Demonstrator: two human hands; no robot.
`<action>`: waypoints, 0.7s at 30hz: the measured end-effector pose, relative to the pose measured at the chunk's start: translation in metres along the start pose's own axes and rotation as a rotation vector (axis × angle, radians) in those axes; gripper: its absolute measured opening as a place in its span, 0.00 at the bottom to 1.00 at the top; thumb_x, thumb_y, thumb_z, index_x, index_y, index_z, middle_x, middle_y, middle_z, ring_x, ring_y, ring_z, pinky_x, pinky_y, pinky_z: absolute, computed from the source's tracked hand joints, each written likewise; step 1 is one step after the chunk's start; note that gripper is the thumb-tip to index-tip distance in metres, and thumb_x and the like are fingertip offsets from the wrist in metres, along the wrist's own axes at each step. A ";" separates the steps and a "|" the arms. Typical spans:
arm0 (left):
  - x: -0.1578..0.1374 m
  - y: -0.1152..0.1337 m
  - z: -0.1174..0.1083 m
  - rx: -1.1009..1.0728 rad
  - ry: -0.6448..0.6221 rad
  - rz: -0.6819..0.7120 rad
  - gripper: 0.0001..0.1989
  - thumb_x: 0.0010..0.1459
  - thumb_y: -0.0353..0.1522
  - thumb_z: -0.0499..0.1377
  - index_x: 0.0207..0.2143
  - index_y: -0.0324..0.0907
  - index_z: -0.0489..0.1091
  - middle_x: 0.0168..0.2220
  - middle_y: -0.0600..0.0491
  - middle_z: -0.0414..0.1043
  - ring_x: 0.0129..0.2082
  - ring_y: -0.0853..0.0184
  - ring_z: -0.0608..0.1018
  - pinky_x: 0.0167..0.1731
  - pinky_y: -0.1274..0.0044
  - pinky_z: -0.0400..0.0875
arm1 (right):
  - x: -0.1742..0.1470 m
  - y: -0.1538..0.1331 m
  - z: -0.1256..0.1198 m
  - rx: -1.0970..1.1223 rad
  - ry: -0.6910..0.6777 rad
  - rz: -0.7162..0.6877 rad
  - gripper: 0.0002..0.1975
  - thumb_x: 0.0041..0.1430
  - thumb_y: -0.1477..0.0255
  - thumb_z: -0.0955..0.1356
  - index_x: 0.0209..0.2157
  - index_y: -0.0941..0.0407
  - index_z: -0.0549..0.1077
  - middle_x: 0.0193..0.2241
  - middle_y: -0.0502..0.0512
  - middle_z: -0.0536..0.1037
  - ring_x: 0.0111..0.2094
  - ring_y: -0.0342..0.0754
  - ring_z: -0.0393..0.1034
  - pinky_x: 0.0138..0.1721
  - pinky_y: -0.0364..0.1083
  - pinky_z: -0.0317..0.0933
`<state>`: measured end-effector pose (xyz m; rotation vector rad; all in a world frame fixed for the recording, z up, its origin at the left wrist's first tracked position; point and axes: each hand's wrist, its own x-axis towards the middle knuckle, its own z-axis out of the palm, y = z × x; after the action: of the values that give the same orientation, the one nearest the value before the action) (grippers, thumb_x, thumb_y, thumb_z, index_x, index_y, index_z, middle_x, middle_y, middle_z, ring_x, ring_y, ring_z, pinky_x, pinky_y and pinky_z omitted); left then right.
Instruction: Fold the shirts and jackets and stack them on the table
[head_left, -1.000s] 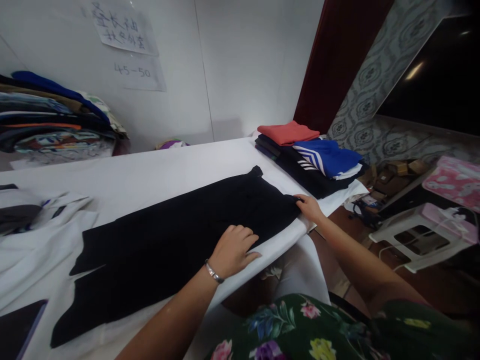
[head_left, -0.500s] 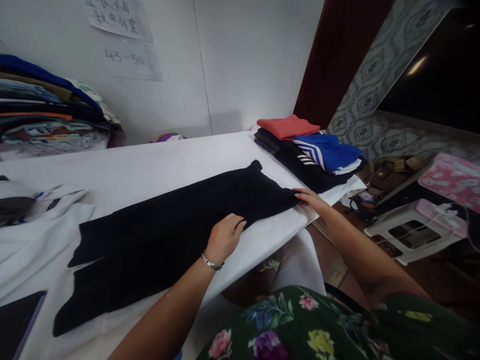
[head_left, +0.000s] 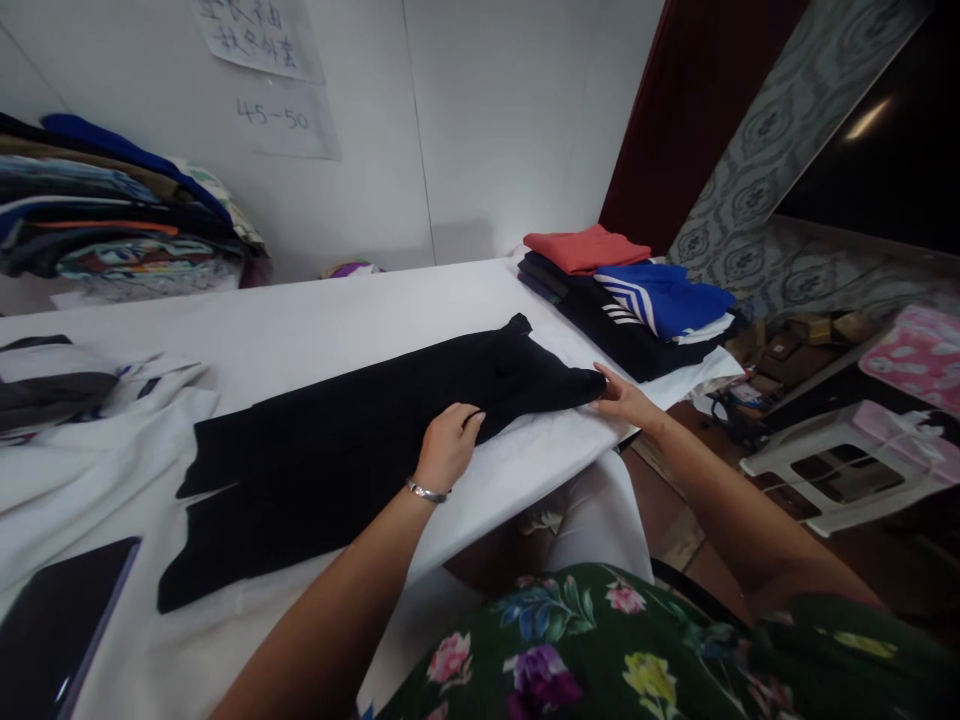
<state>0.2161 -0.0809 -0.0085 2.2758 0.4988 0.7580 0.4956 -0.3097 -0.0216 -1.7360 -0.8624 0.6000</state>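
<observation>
Black trousers [head_left: 352, 420] lie lengthwise across the white-covered table [head_left: 300, 330], with two leg ends slightly parted at the left. My left hand [head_left: 448, 440], with a metal bracelet at the wrist, is closed on the trousers' near edge around mid-length. At the right end, the thumb and fingers of my right hand [head_left: 621, 398] pinch the tip of the same black cloth. That end is bunched and narrow, and the cloth between both hands rests close to the table's front edge.
Folded clothes, including a red piece [head_left: 585, 248] and a blue striped one [head_left: 667, 302], are piled at the right back. A dark tablet-like device [head_left: 67, 620] and crumpled white clothing [head_left: 97, 450] lie left. Stacked garments [head_left: 120, 210] stand behind; a white-pink stool [head_left: 847, 465] is right.
The trousers' left leg ends have shifted to the right and away from me. My left hand has moved slightly back with the cloth; my right hand keeps its hold on the end.
</observation>
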 end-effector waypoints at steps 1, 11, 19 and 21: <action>0.001 -0.001 0.000 -0.002 0.006 -0.003 0.09 0.61 0.33 0.53 0.32 0.43 0.71 0.31 0.55 0.72 0.31 0.69 0.74 0.33 0.77 0.66 | 0.003 0.000 0.003 -0.013 0.027 -0.020 0.43 0.41 0.64 0.75 0.60 0.53 0.61 0.37 0.51 0.76 0.37 0.47 0.70 0.41 0.48 0.65; -0.015 0.013 -0.003 0.294 -0.246 0.226 0.14 0.59 0.38 0.58 0.46 0.43 0.69 0.41 0.52 0.71 0.39 0.66 0.74 0.38 0.75 0.68 | 0.013 -0.005 0.019 -0.092 0.194 0.022 0.15 0.43 0.63 0.68 0.32 0.57 0.72 0.23 0.48 0.73 0.22 0.42 0.64 0.26 0.43 0.62; -0.018 0.019 0.001 0.482 -0.304 0.263 0.13 0.59 0.28 0.55 0.47 0.41 0.70 0.42 0.50 0.72 0.41 0.63 0.72 0.42 0.72 0.67 | -0.011 -0.008 0.018 -0.007 0.270 0.164 0.41 0.44 0.67 0.69 0.61 0.57 0.56 0.24 0.47 0.74 0.21 0.43 0.66 0.21 0.42 0.58; -0.018 0.018 0.001 0.482 -0.301 0.256 0.14 0.58 0.25 0.54 0.46 0.41 0.70 0.41 0.50 0.72 0.40 0.64 0.73 0.41 0.72 0.68 | -0.018 -0.015 0.020 0.081 0.260 0.215 0.41 0.49 0.63 0.68 0.63 0.56 0.52 0.27 0.51 0.76 0.22 0.45 0.69 0.19 0.41 0.57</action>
<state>0.2058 -0.1034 -0.0026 2.8831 0.2683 0.4270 0.4656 -0.3094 -0.0143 -1.7973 -0.4677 0.5266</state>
